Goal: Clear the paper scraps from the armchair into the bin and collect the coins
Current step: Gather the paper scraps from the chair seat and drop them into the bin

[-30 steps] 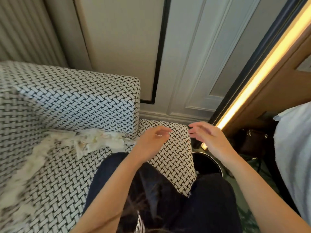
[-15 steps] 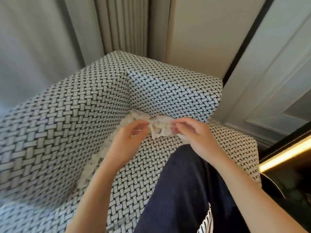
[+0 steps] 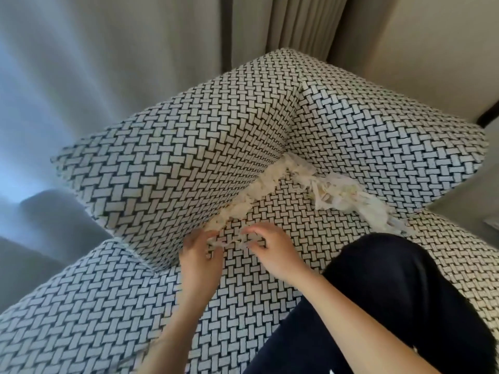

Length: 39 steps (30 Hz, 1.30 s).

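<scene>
Woven armchair (image 3: 189, 157); left hand (image 3: 198, 255), right hand (image 3: 272, 252) pinch paper scraps (image 3: 228, 242).

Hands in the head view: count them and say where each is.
2. The left hand pinches paper scraps at the near end of the crease along the side of the armchair; the right hand pinches the same scraps beside it, on the seat. No others show.

We are in a furnished sitting room, home or hotel we cannot tell: an upholstered armchair (image 3: 189, 147) in black-and-white basketweave stands before pleated full-length curtains (image 3: 283, 25), sheer drapes (image 3: 67, 63) and a cream wall (image 3: 432, 36).
</scene>
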### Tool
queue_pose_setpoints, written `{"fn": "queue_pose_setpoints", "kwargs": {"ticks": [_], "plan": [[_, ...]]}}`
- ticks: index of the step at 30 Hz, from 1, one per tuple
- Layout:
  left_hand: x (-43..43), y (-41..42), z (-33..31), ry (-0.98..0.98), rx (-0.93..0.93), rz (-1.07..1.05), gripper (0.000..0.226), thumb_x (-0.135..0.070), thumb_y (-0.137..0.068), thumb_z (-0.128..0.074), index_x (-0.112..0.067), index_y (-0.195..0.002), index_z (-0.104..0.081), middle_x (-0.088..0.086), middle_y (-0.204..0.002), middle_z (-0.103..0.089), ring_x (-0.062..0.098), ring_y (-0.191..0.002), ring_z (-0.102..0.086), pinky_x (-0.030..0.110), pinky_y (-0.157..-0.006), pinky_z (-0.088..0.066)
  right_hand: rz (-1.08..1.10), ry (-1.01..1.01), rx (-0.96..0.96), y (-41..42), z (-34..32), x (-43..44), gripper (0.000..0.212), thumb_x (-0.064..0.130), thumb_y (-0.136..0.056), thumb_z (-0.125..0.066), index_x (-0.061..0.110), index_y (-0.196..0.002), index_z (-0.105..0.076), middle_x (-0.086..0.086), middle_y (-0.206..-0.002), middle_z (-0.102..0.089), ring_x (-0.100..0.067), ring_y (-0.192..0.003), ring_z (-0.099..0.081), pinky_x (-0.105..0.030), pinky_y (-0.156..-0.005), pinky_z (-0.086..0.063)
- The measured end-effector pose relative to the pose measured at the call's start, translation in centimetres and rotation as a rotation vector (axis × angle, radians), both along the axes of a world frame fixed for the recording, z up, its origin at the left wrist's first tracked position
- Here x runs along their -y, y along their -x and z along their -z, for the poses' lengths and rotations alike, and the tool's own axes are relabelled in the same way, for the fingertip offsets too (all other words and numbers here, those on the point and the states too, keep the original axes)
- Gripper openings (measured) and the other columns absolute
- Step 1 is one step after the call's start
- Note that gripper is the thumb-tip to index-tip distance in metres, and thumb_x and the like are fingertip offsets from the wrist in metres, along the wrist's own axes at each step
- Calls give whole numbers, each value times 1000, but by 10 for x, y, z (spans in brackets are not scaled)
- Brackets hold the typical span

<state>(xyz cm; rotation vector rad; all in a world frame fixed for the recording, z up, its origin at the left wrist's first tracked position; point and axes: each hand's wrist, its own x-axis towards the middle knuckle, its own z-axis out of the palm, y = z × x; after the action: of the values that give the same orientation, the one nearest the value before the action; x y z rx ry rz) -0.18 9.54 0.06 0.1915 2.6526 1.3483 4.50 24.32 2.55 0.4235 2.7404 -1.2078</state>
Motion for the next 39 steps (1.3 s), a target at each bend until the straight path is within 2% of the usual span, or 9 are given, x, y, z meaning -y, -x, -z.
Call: {"fn": "queue_pose_setpoints", "kwargs": {"ticks": [3, 6, 10, 14, 19, 24, 28, 34, 39], "plan": [[7, -4, 20, 56, 25, -62, 38, -5, -82, -62, -13, -119, -59, 14, -135, -43, 30, -128, -38, 42, -102, -34, -51, -103, 89, 4, 19, 8, 45, 32, -95, -50, 43, -138, -40, 1, -156, -14, -23, -144, -5, -42, -116, -7], [9, -3, 33, 98, 67, -32, 53, -10, -82, -60, -15, -133, -47, 13, -141, -39, 31, -132, -34, 48, -105, -34, -185, -277, 142, 2, 33, 12, 53, 35, -96, -48, 53, -140, -27, -2, -158, 12, -28, -145, 12, -43, -115, 5], [3, 1, 39, 130, 147, -24, 67, -34, -84, -58, -24, -144, -31, 7, -149, -33, 26, -138, -25, 42, -114, -21, -325, -361, 147, -9, 49, 11, 53, 43, -98, -39, 55, -142, -13, -5, -156, 23, -24, -141, 26, -38, -110, 15], [-10, 6, 36, 111, 276, -95, 80, -60, -72, -51, -34, -145, -27, -2, -154, -23, 24, -142, -10, 39, -116, -5, -379, -440, 93, -15, 60, 6, 60, 45, -98, -37, 42, -148, -4, -1, -157, 20, -12, -135, 30, -31, -109, 19], [-24, 10, 25, -30, 381, -243, 60, -32, -85, -58, -33, -141, -37, -7, -153, -24, 23, -141, -4, 43, -116, -3, -324, -344, 31, -13, 59, 7, 66, 42, -98, -40, 22, -152, -9, 6, -159, 4, -7, -144, 8, -20, -111, 9], [-15, 6, 33, -103, 360, -263, 67, -41, -75, -57, -27, -138, -42, -9, -149, -32, 17, -139, -8, 46, -115, -9, -232, -178, 5, -12, 54, 8, 65, 38, -96, -46, 21, -151, -16, 11, -158, -4, 3, -139, -3, -13, -109, -1], [-11, 6, 34, -72, 328, -239, 58, -30, -84, -61, -25, -139, -42, -8, -149, -32, 18, -140, -10, 46, -116, -7, -161, -102, 1, -11, 51, 6, 60, 36, -97, -47, 21, -149, -23, 12, -156, -13, 3, -137, -12, -10, -106, -5], [-19, 12, 29, -20, 369, -294, 59, -28, -84, -58, -30, -139, -37, 3, -150, -30, 23, -139, -13, 42, -115, -13, -145, -110, -43, -13, 51, 4, 54, 37, -96, -48, 22, -146, -32, 11, -151, -25, 2, -136, -18, -10, -107, -8], [-23, 16, 21, -172, 486, -347, 53, -28, -82, -61, -36, -131, -43, 0, -145, -32, 22, -137, -12, 45, -113, -18, -163, -129, -50, -13, 50, 3, 53, 36, -96, -48, 22, -145, -33, 11, -151, -27, 9, -129, -15, 1, -98, -1]]}}
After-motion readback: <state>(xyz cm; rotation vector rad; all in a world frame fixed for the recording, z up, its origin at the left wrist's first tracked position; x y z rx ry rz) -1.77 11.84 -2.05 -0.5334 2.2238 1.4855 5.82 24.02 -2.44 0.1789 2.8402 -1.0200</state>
